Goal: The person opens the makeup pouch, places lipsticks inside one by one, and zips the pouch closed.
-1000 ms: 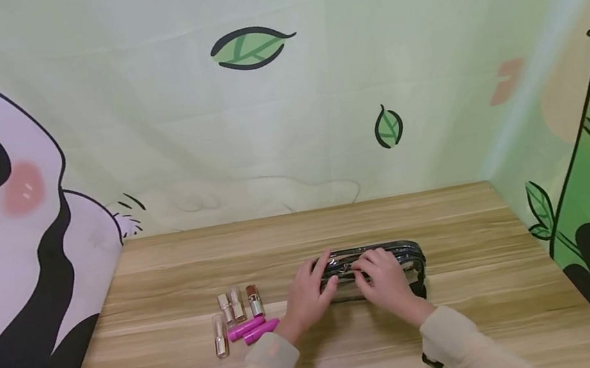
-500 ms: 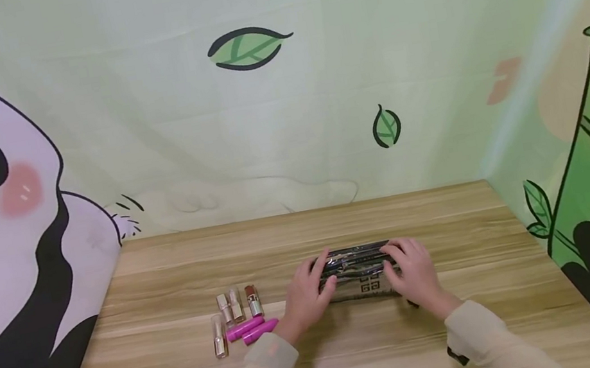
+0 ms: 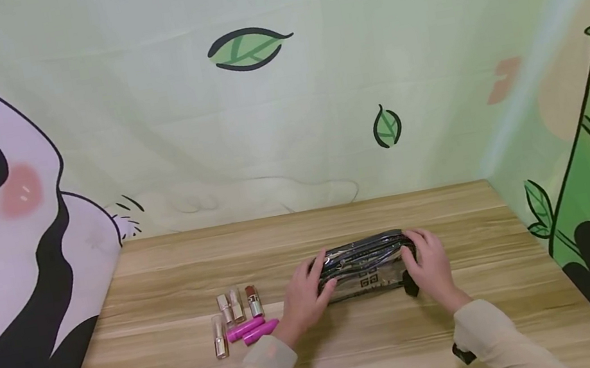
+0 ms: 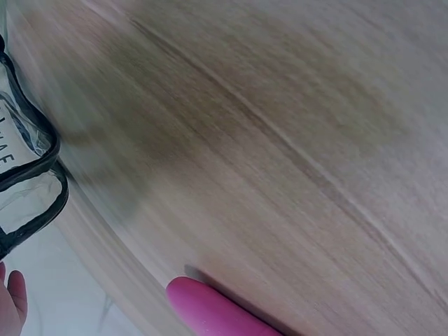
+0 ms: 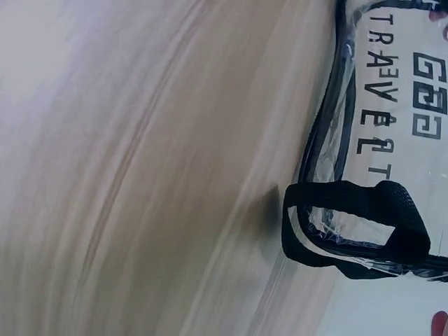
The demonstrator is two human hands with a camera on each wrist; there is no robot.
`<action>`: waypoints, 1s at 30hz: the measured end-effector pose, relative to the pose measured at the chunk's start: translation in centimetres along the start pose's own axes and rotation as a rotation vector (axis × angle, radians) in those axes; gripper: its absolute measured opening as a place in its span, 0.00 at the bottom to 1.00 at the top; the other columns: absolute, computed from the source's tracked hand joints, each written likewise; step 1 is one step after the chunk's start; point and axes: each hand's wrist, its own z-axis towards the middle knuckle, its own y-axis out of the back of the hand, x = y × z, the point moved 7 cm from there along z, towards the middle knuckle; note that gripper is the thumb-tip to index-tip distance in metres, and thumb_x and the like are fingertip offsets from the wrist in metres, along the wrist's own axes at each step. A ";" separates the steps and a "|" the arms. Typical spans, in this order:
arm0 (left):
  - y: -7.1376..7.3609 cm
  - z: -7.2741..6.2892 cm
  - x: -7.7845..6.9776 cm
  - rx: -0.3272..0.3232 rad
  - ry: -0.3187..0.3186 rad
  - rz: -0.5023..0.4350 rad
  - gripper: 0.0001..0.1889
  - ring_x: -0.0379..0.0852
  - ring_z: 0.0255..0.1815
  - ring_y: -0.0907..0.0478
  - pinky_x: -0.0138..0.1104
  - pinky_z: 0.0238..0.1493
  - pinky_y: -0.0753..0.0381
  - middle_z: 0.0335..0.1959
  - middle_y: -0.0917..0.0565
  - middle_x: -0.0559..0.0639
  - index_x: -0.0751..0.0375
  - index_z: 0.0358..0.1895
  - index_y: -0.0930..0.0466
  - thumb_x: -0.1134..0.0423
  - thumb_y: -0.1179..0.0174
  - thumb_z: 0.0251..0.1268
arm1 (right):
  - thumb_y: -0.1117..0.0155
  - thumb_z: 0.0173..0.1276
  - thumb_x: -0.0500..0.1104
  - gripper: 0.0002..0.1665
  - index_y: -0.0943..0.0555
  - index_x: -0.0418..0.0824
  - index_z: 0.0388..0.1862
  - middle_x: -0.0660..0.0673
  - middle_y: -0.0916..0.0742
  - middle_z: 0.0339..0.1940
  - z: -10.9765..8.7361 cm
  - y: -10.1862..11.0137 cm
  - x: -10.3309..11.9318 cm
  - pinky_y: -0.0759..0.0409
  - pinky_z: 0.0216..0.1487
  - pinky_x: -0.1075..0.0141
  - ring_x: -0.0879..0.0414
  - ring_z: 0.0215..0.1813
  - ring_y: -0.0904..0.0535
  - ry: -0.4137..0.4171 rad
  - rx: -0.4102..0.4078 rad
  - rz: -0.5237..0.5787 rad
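A clear pouch [image 3: 347,283] with black trim, a zipper along its top and a dark square logo stands on the table. Its left end is held by my left hand [image 3: 302,295], thumb on the front and fingers over the top. My right hand [image 3: 430,265] grips the opposite end in the same way, above a black strap loop [image 3: 411,285]. Printed "TRAVEL" lettering shows on the pouch [image 5: 413,154] in the right wrist view. The left wrist view catches only one corner of the pouch [image 4: 52,150], with fingertips [image 4: 17,290] below it.
Left of my left hand lie two magenta tubes [image 3: 261,331], one close to that wrist. Beyond them are several lipstick tubes [image 3: 219,336], one with a brown end [image 3: 252,292]. The wooden table [image 3: 167,257] meets a printed panda cloth [image 3: 175,132] at its back edge.
My right hand has left the zipper at the top middle and moved right to the pouch's end. That end has swung slightly away from me. The left hand stays in place.
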 end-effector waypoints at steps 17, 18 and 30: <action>0.1 0.3 0.4 0.020 -0.002 0.014 0.31 0.56 0.56 0.32 0.49 0.55 0.31 0.60 0.33 0.60 0.46 0.68 0.51 0.44 0.57 0.63 | 0.46 0.63 0.43 0.21 0.28 0.37 0.55 0.36 0.25 0.55 0.2 -1.0 -1.9 0.27 0.47 0.47 0.43 0.57 0.31 -0.303 0.179 0.229; 0.2 0.3 0.4 0.016 -0.002 0.020 0.31 0.56 0.56 0.32 0.49 0.55 0.31 0.60 0.33 0.60 0.47 0.68 0.51 0.45 0.57 0.63 | 0.46 0.63 0.43 0.21 0.27 0.37 0.55 0.36 0.25 0.55 0.2 -1.0 -2.0 0.27 0.47 0.48 0.43 0.56 0.31 -0.308 0.176 0.230; 1.2 1.2 -0.1 -0.049 -0.007 0.026 0.29 0.55 0.62 0.38 0.52 0.58 0.36 0.65 0.39 0.55 0.49 0.65 0.43 0.48 0.53 0.61 | 0.44 0.61 0.41 0.22 0.27 0.36 0.54 0.36 0.25 0.51 -0.2 -1.1 -1.7 0.33 0.50 0.50 0.45 0.51 0.31 -0.298 0.115 0.240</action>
